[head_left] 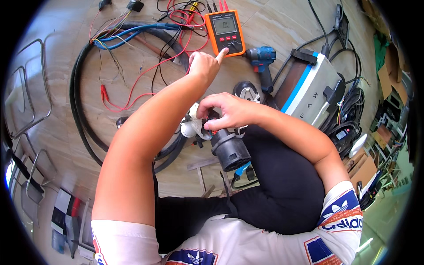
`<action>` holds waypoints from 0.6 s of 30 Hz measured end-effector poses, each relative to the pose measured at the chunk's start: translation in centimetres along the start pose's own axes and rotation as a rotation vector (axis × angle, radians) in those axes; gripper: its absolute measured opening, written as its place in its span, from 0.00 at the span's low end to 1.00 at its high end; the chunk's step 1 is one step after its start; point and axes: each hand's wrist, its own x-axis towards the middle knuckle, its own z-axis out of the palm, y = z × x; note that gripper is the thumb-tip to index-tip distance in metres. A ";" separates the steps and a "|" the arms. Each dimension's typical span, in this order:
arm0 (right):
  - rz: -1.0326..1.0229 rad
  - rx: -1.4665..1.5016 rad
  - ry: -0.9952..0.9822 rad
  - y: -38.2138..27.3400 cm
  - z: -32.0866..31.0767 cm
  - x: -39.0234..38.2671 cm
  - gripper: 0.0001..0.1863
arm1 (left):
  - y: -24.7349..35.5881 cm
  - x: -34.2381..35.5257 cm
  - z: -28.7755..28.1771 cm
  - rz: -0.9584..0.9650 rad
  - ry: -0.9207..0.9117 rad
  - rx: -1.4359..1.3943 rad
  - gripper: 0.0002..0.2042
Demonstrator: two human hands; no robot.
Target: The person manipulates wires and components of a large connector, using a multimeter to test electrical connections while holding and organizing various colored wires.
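Orange digital multimeter (217,28) on tiled floor (62,57), just beyond left hand (205,66), right hand (234,110) farther; long axis away from body; left index at lower face, other fingers curled, contents cannot tell; right fingers gripping black cylindrical connector (229,152)

Workshop, orange multimeter (225,33), blue cordless driver (263,65), coiled black cables (354,105), tiled floor (269,24)

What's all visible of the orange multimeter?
The multimeter is boxy, with an orange, rubbery-looking rim around a dark face. Characters show on its grey screen; red buttons and a dial sit below. It appears to lie face up on the floor beside a blue drill. Red and black leads meet its far edge; the left hand apparently touches its near end.
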 end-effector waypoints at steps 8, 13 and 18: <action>-0.039 -0.070 0.014 0.4 -0.2 -0.1 0.20 | -3.5 2.0 3.5 0.124 0.495 -0.710 0.20; -0.013 -0.056 0.025 0.4 -0.2 -0.7 0.20 | -2.7 2.6 1.4 -0.273 0.201 -1.181 0.29; 0.003 -0.059 0.013 0.3 -0.2 -0.7 0.20 | -3.1 3.8 2.0 -0.384 0.023 -1.264 0.30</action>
